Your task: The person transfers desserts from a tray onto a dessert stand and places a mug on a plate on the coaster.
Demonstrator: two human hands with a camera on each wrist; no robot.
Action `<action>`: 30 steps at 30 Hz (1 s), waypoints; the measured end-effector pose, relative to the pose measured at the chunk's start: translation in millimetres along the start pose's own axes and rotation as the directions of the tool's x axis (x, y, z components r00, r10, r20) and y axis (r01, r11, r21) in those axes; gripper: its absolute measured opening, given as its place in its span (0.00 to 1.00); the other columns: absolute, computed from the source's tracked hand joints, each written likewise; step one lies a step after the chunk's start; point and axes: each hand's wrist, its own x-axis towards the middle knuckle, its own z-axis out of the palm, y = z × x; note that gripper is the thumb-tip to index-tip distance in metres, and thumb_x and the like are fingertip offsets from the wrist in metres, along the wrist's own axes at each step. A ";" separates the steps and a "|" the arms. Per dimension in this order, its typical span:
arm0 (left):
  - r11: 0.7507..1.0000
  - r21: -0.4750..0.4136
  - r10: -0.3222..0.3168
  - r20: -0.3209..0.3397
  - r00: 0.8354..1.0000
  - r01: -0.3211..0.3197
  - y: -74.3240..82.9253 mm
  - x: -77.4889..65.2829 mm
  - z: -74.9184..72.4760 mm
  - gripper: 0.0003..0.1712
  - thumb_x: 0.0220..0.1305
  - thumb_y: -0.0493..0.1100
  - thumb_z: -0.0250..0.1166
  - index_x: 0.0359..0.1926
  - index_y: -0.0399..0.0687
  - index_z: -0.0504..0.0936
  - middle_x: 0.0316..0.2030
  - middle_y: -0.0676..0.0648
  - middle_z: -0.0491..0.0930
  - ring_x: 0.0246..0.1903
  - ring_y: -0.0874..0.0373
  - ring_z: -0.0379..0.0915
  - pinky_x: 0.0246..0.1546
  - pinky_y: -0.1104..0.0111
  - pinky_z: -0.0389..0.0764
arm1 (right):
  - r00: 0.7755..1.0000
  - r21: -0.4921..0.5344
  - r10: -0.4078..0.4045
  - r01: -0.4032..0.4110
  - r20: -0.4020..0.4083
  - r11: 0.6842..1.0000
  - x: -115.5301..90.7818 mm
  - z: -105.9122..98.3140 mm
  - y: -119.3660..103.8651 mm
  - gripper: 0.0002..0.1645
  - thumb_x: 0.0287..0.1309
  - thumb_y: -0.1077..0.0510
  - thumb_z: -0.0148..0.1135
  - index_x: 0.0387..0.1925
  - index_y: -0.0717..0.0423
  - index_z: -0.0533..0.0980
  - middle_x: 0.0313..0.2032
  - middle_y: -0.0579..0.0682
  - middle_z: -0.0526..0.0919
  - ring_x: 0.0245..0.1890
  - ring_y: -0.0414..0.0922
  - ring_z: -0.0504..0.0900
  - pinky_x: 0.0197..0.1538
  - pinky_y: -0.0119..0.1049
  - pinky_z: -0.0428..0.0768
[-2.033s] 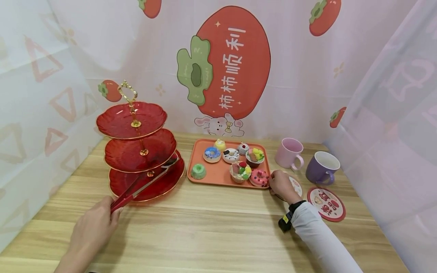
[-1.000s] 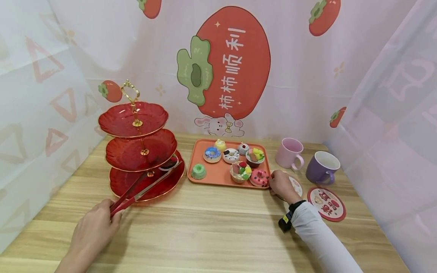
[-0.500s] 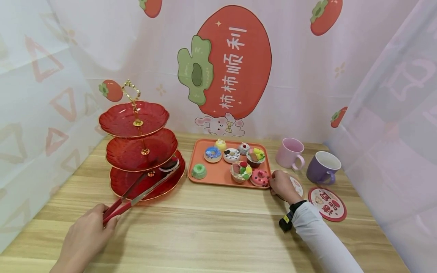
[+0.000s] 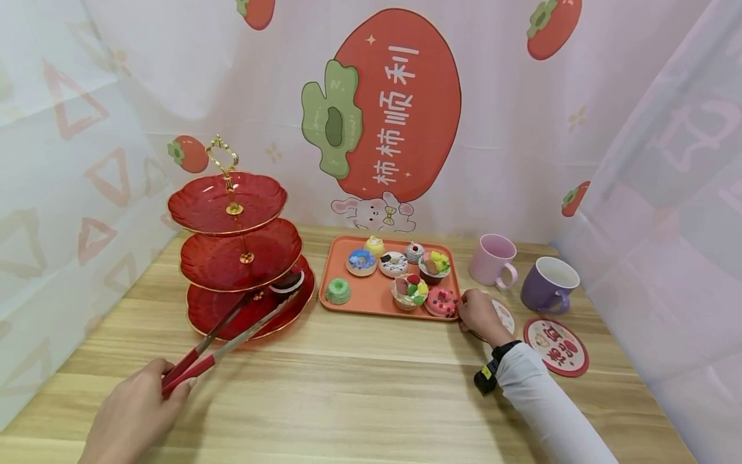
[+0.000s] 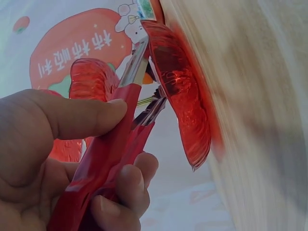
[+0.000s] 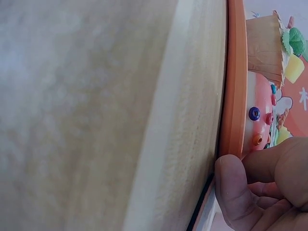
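My left hand (image 4: 130, 409) grips red-handled metal tongs (image 4: 199, 367), thumb on one handle and fingers curled round the other in the left wrist view. Their arms stand apart, reaching over the bottom plate (image 4: 201, 312) of a red three-tier stand with gold trim. A small dark-and-white treat (image 4: 288, 282), its exact kind unclear, lies on that plate near the tong tips, partly hidden under the middle plate (image 4: 203, 261). My right hand (image 4: 482, 316) pinches the front right corner of an orange tray (image 4: 365, 298), beside a pink doughnut (image 4: 442, 303).
On the tray are a blue doughnut (image 4: 361, 263), a green ring cake (image 4: 338, 291), a fruit tart (image 4: 409, 292) and several other sweets. A pink mug (image 4: 491, 261), a purple mug (image 4: 542, 287) and a round red-rimmed coaster (image 4: 556, 346) stand or lie to the right.
My left hand has drawn back toward the lower left, and the tong arms have spread wider. The dark treat now shows on the bottom plate. My right hand has stayed on the tray corner.
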 end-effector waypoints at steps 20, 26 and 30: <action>0.997 0.044 -0.068 -0.010 0.998 0.068 -23.8 -14.1 -11.0 0.37 0.55 0.64 0.62 0.43 0.31 0.74 0.15 0.51 0.64 0.16 0.55 0.60 0.17 0.64 0.58 | 1.000 -0.019 -0.026 0.026 -0.007 0.999 -3.4 -1.7 -2.3 0.08 0.61 0.66 0.51 0.32 0.70 0.73 0.19 0.53 0.76 0.14 0.41 0.78 0.20 0.34 0.75; 0.998 0.060 0.012 -0.079 0.997 -0.007 -23.4 -15.3 -15.2 0.31 0.54 0.61 0.66 0.38 0.34 0.78 0.14 0.52 0.62 0.15 0.56 0.58 0.17 0.65 0.57 | 1.000 -0.020 0.005 -0.005 0.005 1.000 -2.9 -2.2 -3.6 0.08 0.61 0.66 0.51 0.34 0.70 0.73 0.21 0.54 0.77 0.15 0.41 0.78 0.21 0.34 0.75; 0.997 0.065 0.037 -0.080 0.996 -0.032 -19.0 -15.2 -16.3 0.30 0.54 0.60 0.66 0.39 0.35 0.78 0.16 0.52 0.64 0.16 0.56 0.59 0.17 0.65 0.58 | 1.000 -0.004 0.013 -0.013 0.012 1.000 -2.6 -1.7 -4.0 0.08 0.61 0.66 0.50 0.35 0.71 0.73 0.22 0.55 0.77 0.15 0.42 0.78 0.21 0.34 0.76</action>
